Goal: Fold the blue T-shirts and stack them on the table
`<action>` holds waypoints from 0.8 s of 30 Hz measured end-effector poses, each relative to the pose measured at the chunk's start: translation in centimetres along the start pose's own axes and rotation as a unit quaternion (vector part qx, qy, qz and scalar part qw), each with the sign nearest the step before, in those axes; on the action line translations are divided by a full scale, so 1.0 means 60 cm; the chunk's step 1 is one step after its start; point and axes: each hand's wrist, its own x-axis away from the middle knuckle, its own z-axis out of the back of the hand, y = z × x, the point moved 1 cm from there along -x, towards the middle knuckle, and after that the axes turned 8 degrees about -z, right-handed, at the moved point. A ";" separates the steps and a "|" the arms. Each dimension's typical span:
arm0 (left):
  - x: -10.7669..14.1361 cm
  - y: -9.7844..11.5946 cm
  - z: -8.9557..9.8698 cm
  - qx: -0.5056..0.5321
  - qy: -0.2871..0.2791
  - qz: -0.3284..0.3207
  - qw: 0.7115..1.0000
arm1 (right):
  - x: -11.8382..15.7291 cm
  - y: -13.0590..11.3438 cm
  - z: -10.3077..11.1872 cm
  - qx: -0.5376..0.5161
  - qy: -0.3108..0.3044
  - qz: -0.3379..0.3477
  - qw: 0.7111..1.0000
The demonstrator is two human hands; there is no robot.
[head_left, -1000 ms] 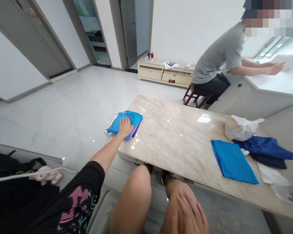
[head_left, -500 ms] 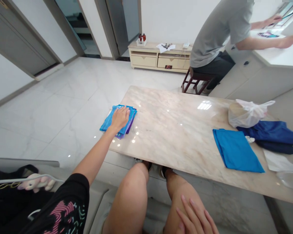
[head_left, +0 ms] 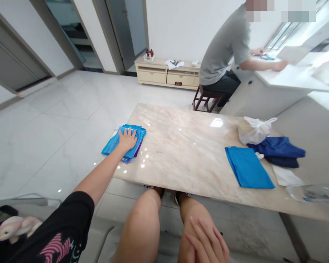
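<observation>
Blue and purple folded fabric stack (head_left: 112, 143) at left end of glossy beige marble tabletop (head_left: 175, 146), left of frame centre; left hand (head_left: 128, 140) flat on top, fingers spread. Right hand (head_left: 208, 241) at lower right of centre, on knee, fingers extended, slightly parted, holding nothing visible. Bright blue folded cloth (head_left: 249, 168) at right of frame; just beyond it, white translucent plastic bag (head_left: 254, 130) and crumpled navy cloth (head_left: 281, 148). Person in grey shirt (head_left: 224, 47) seated, upper right.
</observation>
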 end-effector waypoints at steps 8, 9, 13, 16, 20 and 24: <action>0.368 0.241 0.056 0.195 0.060 -0.184 0.962 | -0.012 -0.050 0.025 -0.036 -0.035 -0.073 0.996; 0.420 0.261 0.048 0.202 0.057 -0.199 0.957 | -0.009 -0.049 0.027 -0.040 -0.038 -0.077 0.996; 0.532 0.288 0.015 0.199 0.132 -0.195 0.951 | -0.003 -0.044 0.027 -0.053 -0.044 -0.088 0.994; 0.532 0.282 0.005 0.223 0.176 -0.174 0.943 | -0.001 -0.045 0.027 -0.057 -0.056 -0.092 0.992; 0.517 0.287 0.008 0.202 0.173 -0.176 0.948 | -0.001 -0.056 0.029 -0.048 -0.074 -0.093 0.992; 0.521 0.293 0.015 0.182 0.160 -0.183 0.953 | -0.002 -0.074 0.027 -0.026 -0.086 -0.084 0.992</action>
